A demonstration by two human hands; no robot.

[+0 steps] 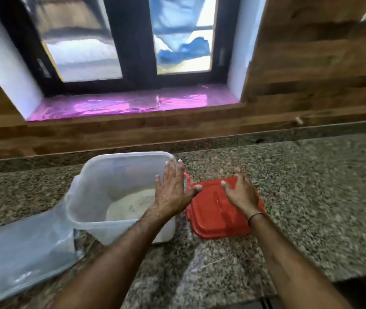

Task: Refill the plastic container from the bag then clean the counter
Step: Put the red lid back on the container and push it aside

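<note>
The plastic container (93, 197) sits open on the counter (311, 186), near its front edge and left of centre, with a low heap of white grain (130, 205) covering only part of its floor. We judge it to be light at this fill level. The thin translucent walls are likely to flex under a squeeze, and the smooth base may slide on the polished stone. We therefore advise holding it by the stiffer rim, or bracing two opposite walls, during pouring. The left hand (172, 188) lies flat against the right wall of the container, fingers straight and close together, fingertips at the rim, holding nothing. Just to the right, the red lid (213, 219) lies flat on the counter, close beside the container. The right hand (241, 192) rests on top of the lid with fingers spread. We cannot tell whether the fingertips hook the far edge. The clear bag (21, 248) lies slumped against the left side of the container. We expect it to be soft, slippery and shapeless, so it is best gripped at the mouth and supported from beneath.
</note>
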